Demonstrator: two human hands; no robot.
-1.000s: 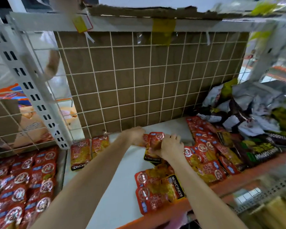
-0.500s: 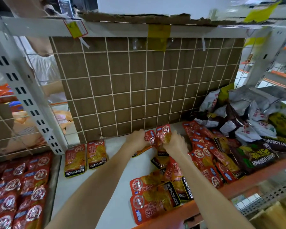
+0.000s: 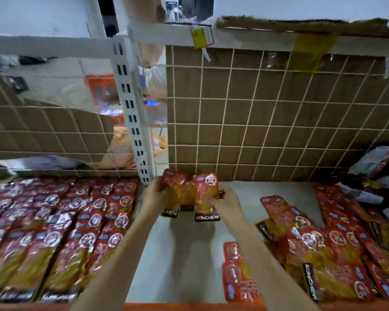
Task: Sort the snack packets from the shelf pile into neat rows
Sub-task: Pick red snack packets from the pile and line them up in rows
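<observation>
Both my hands hold red and yellow KONCHEW snack packets above the back of the white shelf [image 3: 186, 250]. My left hand [image 3: 154, 196] grips a packet [image 3: 174, 189] by its left side. My right hand [image 3: 226, 202] grips another packet [image 3: 206, 194] from the right. A third packet [image 3: 187, 196] shows between them, and which hand holds it is unclear. Neat rows of the same packets [image 3: 61, 225] fill the shelf section to the left. A loose pile of packets [image 3: 328, 248] lies on the right.
A brown wire-grid back panel [image 3: 267, 120] closes the rear. A white slotted upright [image 3: 134, 113] divides the sections. One packet [image 3: 237, 270] lies alone near the orange front edge [image 3: 189, 306]. Crumpled darker bags [image 3: 377, 173] sit far right.
My hands carried the packets left and toward the back of the shelf, near the upright. The view swung left, bringing the neat rows into sight.
</observation>
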